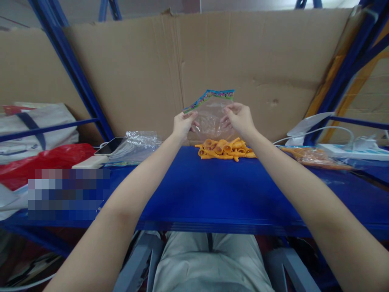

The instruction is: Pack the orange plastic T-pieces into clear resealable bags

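Both of my arms reach forward over a blue shelf (212, 190). My left hand (183, 124) and my right hand (240, 118) pinch the two sides of a clear plastic bag (210, 117) with a colourful printed header, held upright in the air. The bag looks empty. Directly below it, a pile of small orange plastic pieces (225, 149) lies on the shelf near the cardboard back wall.
A stack of clear bags (136, 146) and a phone (109, 146) lie at the left, with a red bag (48, 160) and a white tote (36, 123) beyond. A filled bag of orange pieces (314, 157) and a white power strip (352, 151) sit at the right. Cardboard (243, 61) closes the back.
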Motion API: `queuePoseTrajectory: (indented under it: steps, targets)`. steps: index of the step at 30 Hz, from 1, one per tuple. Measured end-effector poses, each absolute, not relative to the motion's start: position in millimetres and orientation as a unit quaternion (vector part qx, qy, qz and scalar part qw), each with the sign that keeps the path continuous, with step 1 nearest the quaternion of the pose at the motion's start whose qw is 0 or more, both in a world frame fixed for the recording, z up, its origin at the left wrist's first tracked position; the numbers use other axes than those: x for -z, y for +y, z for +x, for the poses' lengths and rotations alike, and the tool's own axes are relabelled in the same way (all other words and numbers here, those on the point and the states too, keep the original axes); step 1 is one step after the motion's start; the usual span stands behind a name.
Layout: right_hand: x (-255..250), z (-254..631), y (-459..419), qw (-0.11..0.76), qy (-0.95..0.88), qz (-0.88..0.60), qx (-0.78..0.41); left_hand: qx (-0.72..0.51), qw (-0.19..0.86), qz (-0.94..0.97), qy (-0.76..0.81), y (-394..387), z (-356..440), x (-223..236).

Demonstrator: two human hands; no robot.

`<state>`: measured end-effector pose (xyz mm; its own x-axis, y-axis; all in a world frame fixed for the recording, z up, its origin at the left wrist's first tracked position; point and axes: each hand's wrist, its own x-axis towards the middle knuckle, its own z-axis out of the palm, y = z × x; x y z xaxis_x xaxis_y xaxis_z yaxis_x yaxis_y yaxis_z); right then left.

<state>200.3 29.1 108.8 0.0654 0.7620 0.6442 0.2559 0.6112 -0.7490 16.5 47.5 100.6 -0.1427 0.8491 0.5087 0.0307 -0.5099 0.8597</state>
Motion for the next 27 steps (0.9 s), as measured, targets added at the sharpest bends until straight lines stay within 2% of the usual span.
queuePoseTrajectory:
  steps: [5,9,16,20,27]
  targets:
    - [-112.6,203.4,14.1,0.654,-0.646,-0.337,-0.202,-0.672,0.329,0.577,0.326,34.3,2.7,-110.4]
    - [-97.3,214.6,-2.6,0.67,-0.635,-0.328,-0.2,-0.681,0.366,0.564,0.29,19.5,-6.7,-104.4]
    - [-39.7,225.4,-14.2,0.586,-0.632,-0.371,-0.347,-0.599,0.45,0.522,0.408,15.1,4.8,-53.4]
    - [-20.5,227.5,-8.5,0.579,-0.627,-0.392,-0.342,-0.547,0.485,0.509,0.454,15.5,9.3,-32.0]
    - [-3.3,217.1,-6.4,0.583,-0.553,-0.415,-0.425,-0.549,0.45,0.55,0.44,10.3,13.9,-12.1]
